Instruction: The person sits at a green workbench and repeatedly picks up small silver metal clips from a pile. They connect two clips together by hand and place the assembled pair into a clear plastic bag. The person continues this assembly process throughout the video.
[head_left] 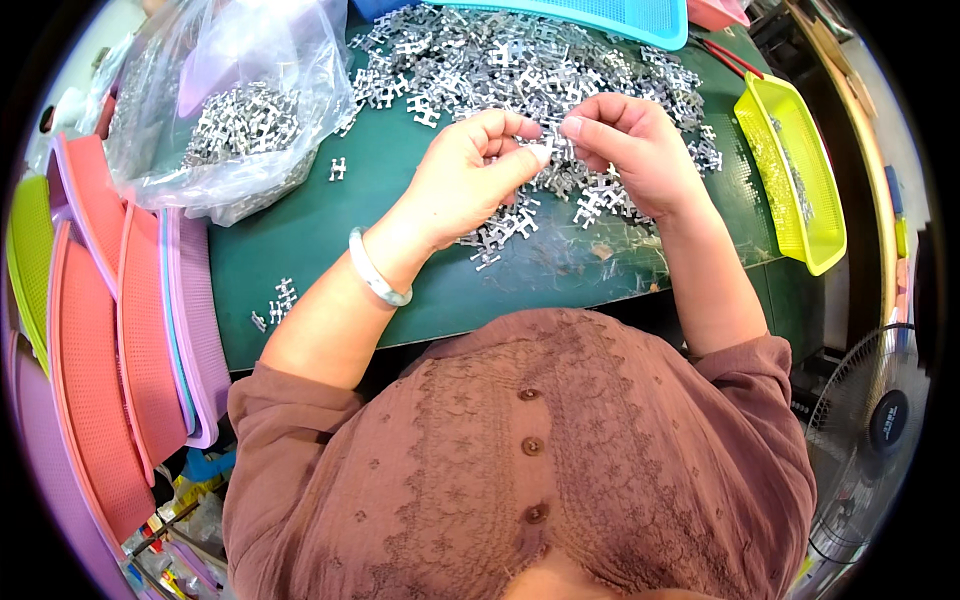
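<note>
Most of the view is filled by a table (320, 230) covered with a dark green mat, and every place below is told from it. Stacked along the table's left edge stand mesh trays (120, 330) in red, pink and purple. On the table's far middle spreads a big heap of small silver metal parts (500, 60), reaching down to the hands. At the table's far left corner slumps a clear plastic bag (220, 100) with more of the same parts inside. On the table's right edge lies a yellow-green mesh tray (800, 170). Above the table's middle, the left hand (470, 175) and the right hand (630, 150) meet fingertip to fingertip, both pinched narrow on one small metal piece (553, 143) held between them just over the heap. A pale bangle (375, 270) rings the left wrist. A few loose parts (275, 303) lie near the table's front left edge.
</note>
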